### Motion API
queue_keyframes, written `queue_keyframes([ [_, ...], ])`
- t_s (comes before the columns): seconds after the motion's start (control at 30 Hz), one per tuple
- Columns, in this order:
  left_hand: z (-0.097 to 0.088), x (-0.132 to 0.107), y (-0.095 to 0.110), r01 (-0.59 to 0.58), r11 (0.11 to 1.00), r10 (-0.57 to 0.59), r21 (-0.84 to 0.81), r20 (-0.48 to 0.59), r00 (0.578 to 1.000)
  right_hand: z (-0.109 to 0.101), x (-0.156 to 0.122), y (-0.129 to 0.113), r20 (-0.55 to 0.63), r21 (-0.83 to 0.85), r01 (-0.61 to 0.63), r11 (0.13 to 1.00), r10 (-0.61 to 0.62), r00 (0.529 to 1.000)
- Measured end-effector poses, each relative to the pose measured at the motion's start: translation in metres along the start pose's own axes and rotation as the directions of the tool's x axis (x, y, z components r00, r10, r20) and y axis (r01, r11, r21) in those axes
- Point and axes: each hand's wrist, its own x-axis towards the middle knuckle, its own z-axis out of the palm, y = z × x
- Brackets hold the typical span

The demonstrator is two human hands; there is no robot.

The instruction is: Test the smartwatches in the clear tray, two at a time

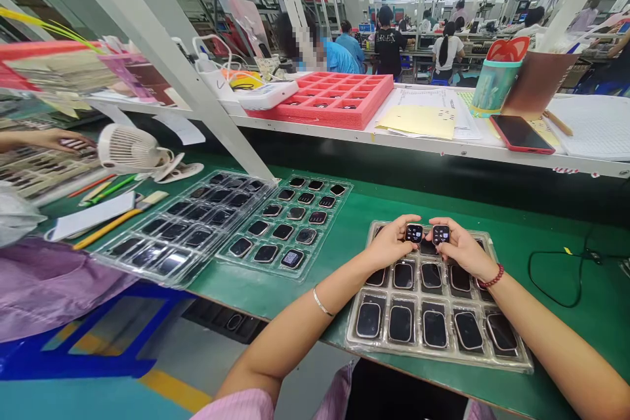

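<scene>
My left hand (392, 241) grips a small smartwatch without a strap (414, 233), its screen lit with icons. A second lit smartwatch (441, 234) sits between the thumb and fingers of my right hand (461, 248). Both watches are held side by side, screens facing me, just above the back part of a clear plastic tray (427, 360). Rows of dark-screened watch bodies, such as one smartwatch (435, 328) in the front row, lie in its pockets. My hands and forearms hide part of the back rows.
Left of me lies another clear tray (322, 254) of watches, beside stacked trays (184, 279). A slanted white post (216, 111) meets the bench near them. Ahead, a shelf (423, 144) holds red foam (339, 95) and a phone (522, 134). A black cable (554, 252) lies right. A co-worker's hand (63, 140) shows far left.
</scene>
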Motion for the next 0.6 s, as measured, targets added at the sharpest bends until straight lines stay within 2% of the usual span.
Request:
queue_keyframes([
  [0.1,-0.001,0.001,-0.002,0.000,1.000,0.000,-0.007,0.018,1.000,-0.001,0.001,0.003,0.010,0.000,0.005,1.000,-0.005,1.000],
  [0.27,-0.004,0.002,-0.002,0.094,0.995,-0.094,0.024,-0.002,0.996,-0.006,0.003,0.008,0.006,0.110,-0.007,0.994,0.006,1.000],
  [0.47,-0.003,0.001,-0.002,0.037,0.999,-0.037,-0.009,-0.010,0.999,-0.005,0.003,0.007,-0.026,0.080,-0.007,0.997,0.009,1.000],
  [0.6,-0.002,0.001,0.000,0.067,0.997,-0.068,0.031,0.013,0.998,-0.007,0.005,0.011,0.011,0.129,-0.018,0.992,0.017,1.000],
])
